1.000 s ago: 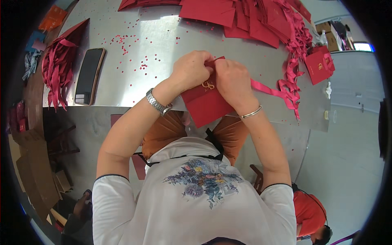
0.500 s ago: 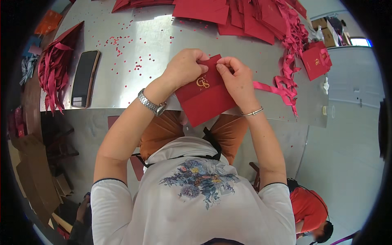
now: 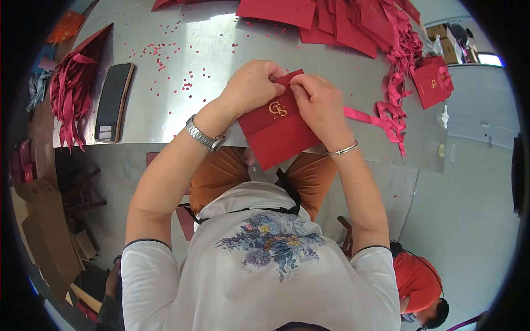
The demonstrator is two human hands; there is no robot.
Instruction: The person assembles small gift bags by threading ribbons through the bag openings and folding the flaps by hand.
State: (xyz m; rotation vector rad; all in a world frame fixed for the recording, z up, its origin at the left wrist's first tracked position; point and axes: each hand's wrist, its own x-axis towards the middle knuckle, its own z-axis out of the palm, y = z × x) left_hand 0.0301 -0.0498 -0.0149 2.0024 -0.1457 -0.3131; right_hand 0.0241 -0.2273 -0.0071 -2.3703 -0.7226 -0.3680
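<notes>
A flat red paper gift bag with a gold emblem lies tilted over the near edge of the table. My left hand is closed on its upper left edge, thumb bent over the front. At the top corner my right hand pinches the bag's rim, its fingers curled inward. Whether a ribbon end sits between those fingertips is hidden. A pink-red ribbon stretches from beside my right hand to a loose tangle of ribbons on the right.
Stacked red bags lie at the far right, and a finished bag with a ribbon handle near the right edge. A phone and a bundle of ribboned bags are on the left. Small red paper dots dot the metal table.
My right hand's fingers have curled further over the bag's top corner, and the hand has turned slightly. The bag has shifted a little. My left hand keeps its hold.
</notes>
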